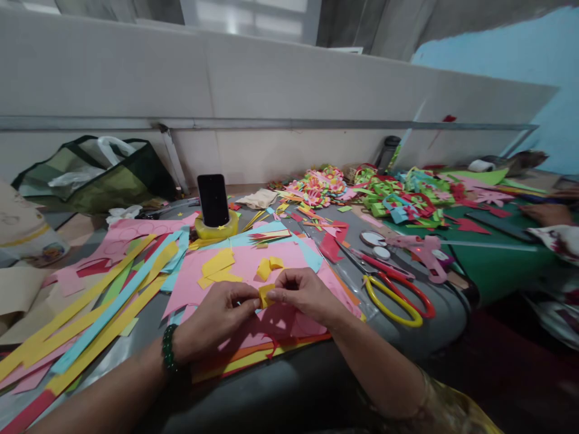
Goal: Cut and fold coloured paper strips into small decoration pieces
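A small piece of yellow paper [266,296] is pinched between both hands, low over a stack of coloured sheets. My left hand [225,313] wears a green beaded bracelet at the wrist and has thumb and forefinger closed on the piece's left side. From the right, my right hand [304,295] grips the same piece, fingers curled. Just beyond them, curled yellow strips [268,267] and flat yellow pieces [219,265] lie on the pink paper [190,292]. Part of the held piece is hidden by the fingertips.
Scissors [393,295] with red and yellow handles and a pink glue gun [423,250] lie to the right. A phone [213,201] leans on a yellow tape roll [217,228]. Long paper strips [104,313] spread left; paper ornaments [323,185] pile behind. Another person's hand [547,214] is far right.
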### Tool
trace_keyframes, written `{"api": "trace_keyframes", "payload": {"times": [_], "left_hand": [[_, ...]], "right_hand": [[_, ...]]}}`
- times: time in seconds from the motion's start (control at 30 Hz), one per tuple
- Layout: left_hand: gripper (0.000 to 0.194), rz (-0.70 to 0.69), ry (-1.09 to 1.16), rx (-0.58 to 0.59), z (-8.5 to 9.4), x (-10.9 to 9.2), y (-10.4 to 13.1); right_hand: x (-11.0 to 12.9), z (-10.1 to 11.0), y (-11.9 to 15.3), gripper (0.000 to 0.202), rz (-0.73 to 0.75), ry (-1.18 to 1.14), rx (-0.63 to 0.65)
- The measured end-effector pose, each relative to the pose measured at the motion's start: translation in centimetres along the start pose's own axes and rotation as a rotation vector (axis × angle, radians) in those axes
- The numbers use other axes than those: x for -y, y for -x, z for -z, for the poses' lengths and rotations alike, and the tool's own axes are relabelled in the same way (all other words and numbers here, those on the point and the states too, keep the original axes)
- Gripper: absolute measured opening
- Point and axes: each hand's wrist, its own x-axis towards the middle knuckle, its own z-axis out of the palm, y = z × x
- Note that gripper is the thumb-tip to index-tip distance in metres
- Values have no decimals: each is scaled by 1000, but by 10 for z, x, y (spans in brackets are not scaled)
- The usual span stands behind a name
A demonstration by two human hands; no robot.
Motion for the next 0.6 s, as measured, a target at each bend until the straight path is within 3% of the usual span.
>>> {"api": "trace_keyframes", "payload": {"times": [0.33,0.47,0.6], "left_hand": [[22,-16,-55,-11,1,-2,2],[25,-36,-53,-7,1,-2,2],[25,-47,-34,2,0,-2,2]], "right_hand": [[-1,0,-1,32,-8,-5,38],[1,-1,0,31,-6,40,-2],[3,-2,2,31,57,33,12]]}}
